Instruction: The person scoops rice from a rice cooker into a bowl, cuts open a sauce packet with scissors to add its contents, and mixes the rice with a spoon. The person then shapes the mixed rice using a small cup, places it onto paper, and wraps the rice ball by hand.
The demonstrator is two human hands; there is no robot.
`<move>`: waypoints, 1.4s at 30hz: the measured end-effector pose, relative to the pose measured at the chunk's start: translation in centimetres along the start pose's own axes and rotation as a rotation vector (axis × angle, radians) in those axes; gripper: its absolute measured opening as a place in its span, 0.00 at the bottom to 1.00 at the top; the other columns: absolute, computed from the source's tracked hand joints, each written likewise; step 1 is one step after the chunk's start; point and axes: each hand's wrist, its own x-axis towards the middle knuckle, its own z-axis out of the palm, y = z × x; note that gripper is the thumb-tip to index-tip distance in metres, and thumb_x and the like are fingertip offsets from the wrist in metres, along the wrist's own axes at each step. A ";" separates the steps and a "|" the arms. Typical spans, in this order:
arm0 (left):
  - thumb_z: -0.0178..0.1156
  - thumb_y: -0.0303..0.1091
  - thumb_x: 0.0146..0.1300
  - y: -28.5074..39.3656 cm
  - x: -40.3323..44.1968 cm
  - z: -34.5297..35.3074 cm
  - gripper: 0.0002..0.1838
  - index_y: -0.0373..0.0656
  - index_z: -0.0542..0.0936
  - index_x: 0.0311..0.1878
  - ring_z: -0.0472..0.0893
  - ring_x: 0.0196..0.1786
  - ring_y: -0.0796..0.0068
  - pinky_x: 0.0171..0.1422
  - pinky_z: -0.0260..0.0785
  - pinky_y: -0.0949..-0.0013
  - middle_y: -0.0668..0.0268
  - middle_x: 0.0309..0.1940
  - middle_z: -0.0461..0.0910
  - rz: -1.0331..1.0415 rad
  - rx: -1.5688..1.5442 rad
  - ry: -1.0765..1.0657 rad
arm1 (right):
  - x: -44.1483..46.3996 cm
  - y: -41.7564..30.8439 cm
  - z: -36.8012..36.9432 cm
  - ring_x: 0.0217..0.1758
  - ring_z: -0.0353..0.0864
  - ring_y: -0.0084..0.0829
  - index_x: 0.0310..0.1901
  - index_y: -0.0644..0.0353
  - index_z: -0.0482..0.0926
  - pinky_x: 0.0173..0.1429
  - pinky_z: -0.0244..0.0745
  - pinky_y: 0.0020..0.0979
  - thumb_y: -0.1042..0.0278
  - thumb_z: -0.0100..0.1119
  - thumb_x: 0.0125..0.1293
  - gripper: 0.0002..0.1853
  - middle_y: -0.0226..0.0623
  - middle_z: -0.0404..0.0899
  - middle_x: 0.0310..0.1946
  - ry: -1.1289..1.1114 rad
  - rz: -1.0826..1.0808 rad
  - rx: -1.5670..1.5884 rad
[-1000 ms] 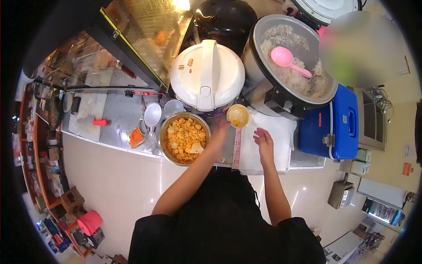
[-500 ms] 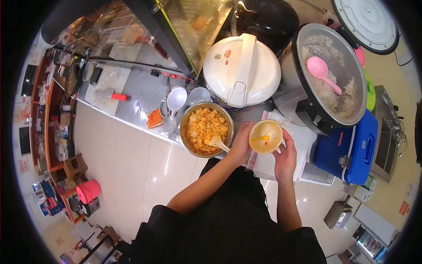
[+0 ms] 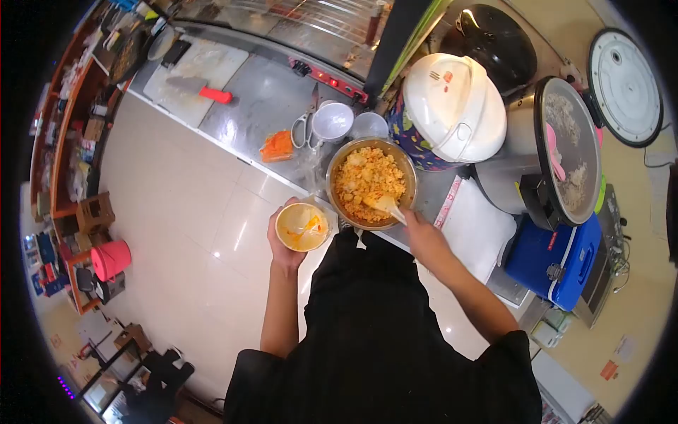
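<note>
My left hand (image 3: 282,244) is wrapped round a pale paper cup (image 3: 302,227), tilted so its inside shows orange sauce streaks. It is held left of and nearer to me than a metal bowl (image 3: 412,185). Orange fried rice (image 3: 369,177) fills much of that bowl. My right hand (image 3: 426,237) grips the handle of a light-coloured rice paddle (image 3: 385,205), whose blade rests in the rice. Behind the bowl stand two small white bowls (image 3: 332,121). Scissors (image 3: 302,128) and an orange packet (image 3: 277,146) lie to the left.
A white-lidded rice cooker (image 3: 452,106) stands behind the bowl. At right are an open rice pot (image 3: 526,177) with a pink scoop (image 3: 554,159) and a blue cooler box (image 3: 547,258). A red-handled knife (image 3: 212,95) lies on a cutting board (image 3: 229,60) at far left.
The cup was between both hands to the right of the bowl; now my left hand alone holds it, left of the bowl. My right hand has taken hold of the paddle. The view has turned.
</note>
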 end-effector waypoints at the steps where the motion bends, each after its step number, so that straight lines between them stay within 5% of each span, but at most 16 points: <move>1: 0.44 0.48 0.74 0.1 -0.1 -0.1 0.27 0.43 0.68 0.69 0.80 0.60 0.55 0.65 0.74 0.53 0.52 0.59 0.79 -0.041 0.035 0.044 | 0.2 -0.5 -1.5 0.45 0.85 0.49 0.61 0.59 0.68 0.44 0.81 0.49 0.74 0.56 0.64 0.23 0.49 0.80 0.47 -0.019 0.009 -0.101; 3: 0.45 0.46 0.73 0.2 -0.1 1.1 0.29 0.44 0.64 0.73 0.80 0.62 0.55 0.65 0.74 0.53 0.50 0.62 0.77 -0.135 0.113 0.124 | 0.5 -1.4 -4.9 0.43 0.86 0.48 0.61 0.59 0.70 0.40 0.82 0.48 0.75 0.55 0.62 0.23 0.46 0.81 0.45 -0.028 0.023 -0.260; 4: 0.47 0.43 0.71 0.3 -0.1 1.8 0.35 0.47 0.54 0.80 0.76 0.66 0.56 0.68 0.72 0.55 0.49 0.71 0.68 -0.208 0.118 0.036 | 0.8 -1.7 -6.7 0.42 0.86 0.48 0.60 0.58 0.71 0.39 0.82 0.48 0.76 0.55 0.61 0.24 0.45 0.82 0.44 -0.020 0.025 -0.320; 8: 0.52 0.42 0.69 -0.6 0.3 2.4 0.43 0.52 0.42 0.83 0.70 0.73 0.61 0.73 0.66 0.62 0.52 0.81 0.48 -0.374 0.180 -0.070 | 3.3 -1.8 -7.5 0.41 0.86 0.49 0.57 0.59 0.75 0.37 0.83 0.47 0.77 0.55 0.58 0.22 0.44 0.85 0.36 0.004 0.091 -0.437; 11: 0.52 0.42 0.69 -0.6 0.5 3.0 0.44 0.50 0.42 0.83 0.69 0.73 0.63 0.74 0.64 0.63 0.52 0.81 0.48 -0.399 0.224 -0.133 | 5.2 0.4 -5.0 0.41 0.86 0.52 0.51 0.61 0.80 0.45 0.82 0.46 0.72 0.54 0.63 0.15 0.48 0.86 0.39 -0.110 0.089 -0.332; 14: 0.53 0.43 0.69 -0.7 0.7 2.8 0.45 0.48 0.42 0.83 0.68 0.74 0.64 0.75 0.62 0.65 0.54 0.81 0.48 -0.406 0.304 -0.124 | 6.1 2.5 -3.1 0.45 0.85 0.53 0.52 0.55 0.83 0.51 0.80 0.48 0.70 0.54 0.65 0.16 0.50 0.86 0.42 0.062 0.099 0.027; 23: 0.51 0.46 0.69 -0.9 0.6 2.9 0.43 0.48 0.46 0.82 0.72 0.71 0.64 0.73 0.65 0.65 0.54 0.76 0.61 -0.374 0.295 -0.113 | 7.0 0.4 0.1 0.50 0.84 0.51 0.53 0.51 0.84 0.55 0.78 0.46 0.68 0.52 0.68 0.16 0.47 0.86 0.44 0.047 0.110 0.075; 29: 0.46 0.47 0.72 0.1 0.4 2.1 0.32 0.40 0.63 0.75 0.81 0.60 0.62 0.67 0.73 0.59 0.56 0.60 0.79 -0.379 0.223 0.015 | 7.2 3.4 0.7 0.48 0.85 0.46 0.52 0.55 0.85 0.53 0.78 0.41 0.67 0.53 0.69 0.15 0.46 0.86 0.46 0.040 0.116 0.344; 32: 0.43 0.52 0.76 1.3 0.1 0.6 0.31 0.37 0.71 0.68 0.81 0.60 0.61 0.66 0.74 0.58 0.56 0.59 0.80 -0.260 0.126 0.053 | 7.0 5.0 1.0 0.40 0.85 0.37 0.53 0.58 0.84 0.47 0.77 0.35 0.67 0.54 0.69 0.15 0.43 0.87 0.39 -0.027 0.128 0.520; 35: 0.40 0.59 0.77 1.6 0.9 1.4 0.34 0.36 0.73 0.66 0.81 0.60 0.60 0.67 0.74 0.57 0.57 0.58 0.80 -0.129 0.026 0.091 | 6.0 5.3 0.0 0.33 0.78 0.25 0.55 0.63 0.82 0.40 0.73 0.28 0.69 0.53 0.71 0.16 0.36 0.82 0.31 -0.082 0.159 0.688; 38: 0.39 0.63 0.77 1.5 2.1 4.4 0.33 0.45 0.70 0.69 0.76 0.66 0.62 0.68 0.72 0.54 0.62 0.63 0.76 -0.115 0.120 0.089 | 4.6 4.5 -2.4 0.30 0.71 0.20 0.56 0.66 0.81 0.36 0.68 0.25 0.71 0.51 0.72 0.16 0.29 0.76 0.27 -0.037 0.129 0.722; 42: 0.41 0.62 0.77 0.0 4.3 6.8 0.30 0.52 0.67 0.71 0.73 0.69 0.65 0.68 0.71 0.52 0.66 0.67 0.73 -0.113 0.282 0.064 | 2.9 3.6 -6.0 0.29 0.71 0.20 0.56 0.64 0.82 0.34 0.68 0.25 0.72 0.50 0.73 0.15 0.28 0.76 0.27 -0.014 0.139 0.682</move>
